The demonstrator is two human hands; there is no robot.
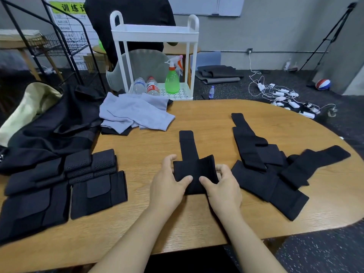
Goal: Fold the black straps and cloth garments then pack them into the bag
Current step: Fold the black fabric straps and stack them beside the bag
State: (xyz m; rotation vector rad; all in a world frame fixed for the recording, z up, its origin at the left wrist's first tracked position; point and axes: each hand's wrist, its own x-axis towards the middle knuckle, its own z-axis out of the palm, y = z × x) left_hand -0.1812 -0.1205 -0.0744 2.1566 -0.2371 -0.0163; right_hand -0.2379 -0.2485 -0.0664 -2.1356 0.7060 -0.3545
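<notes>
A black strap (194, 168) lies on the wooden table (216, 119) in front of me, its wide end partly folded and its narrow tail pointing away. My left hand (169, 184) grips the left side of the folded part, thumb on top. My right hand (222, 184) grips the right side the same way. Several unfolded black straps (275, 166) lie in a loose pile to the right. Folded black straps (65, 184) sit stacked at the left. A grey cloth garment (136, 113) lies crumpled at the back, beside a large black garment (51, 133) and a beige bag (25, 107).
Behind the table stands a white cart (155, 34) with water bottles (145, 86) and a green spray bottle (172, 79). A black wire rack (59, 42) is at the far left. Chargers and cables (279, 95) and a ball (323, 84) lie on the floor.
</notes>
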